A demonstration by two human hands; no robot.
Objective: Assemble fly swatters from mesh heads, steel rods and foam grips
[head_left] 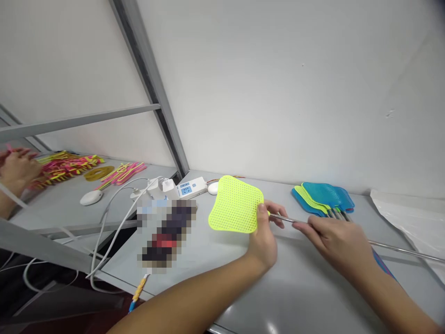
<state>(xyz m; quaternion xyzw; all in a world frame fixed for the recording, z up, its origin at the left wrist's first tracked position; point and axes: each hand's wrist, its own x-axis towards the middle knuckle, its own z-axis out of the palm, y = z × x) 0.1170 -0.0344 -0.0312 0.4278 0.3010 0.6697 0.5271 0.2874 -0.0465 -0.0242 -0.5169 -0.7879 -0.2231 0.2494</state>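
Note:
A fly swatter (236, 204) with a yellow-green perforated head and a thin metal rod is held above the grey table. My left hand (264, 236) grips the head at its right edge, thumb on the near face, close to where the rod joins. Around the metal rod, my right hand (335, 239) is closed a short way to the right. The rod runs on past it toward the right edge of the view. Behind my right hand lies a pile of blue and yellow-green fly swatters (321, 195), their rods partly hidden by the hand.
A pixelated dark object (170, 232) lies on the table's left part. Behind it are a white power strip (192, 188) and cables. Clear plastic sheeting (406, 218) is at right. Beyond a metal frame post (153, 83), another person's hand (19, 167) is near pink and yellow strips (69, 167).

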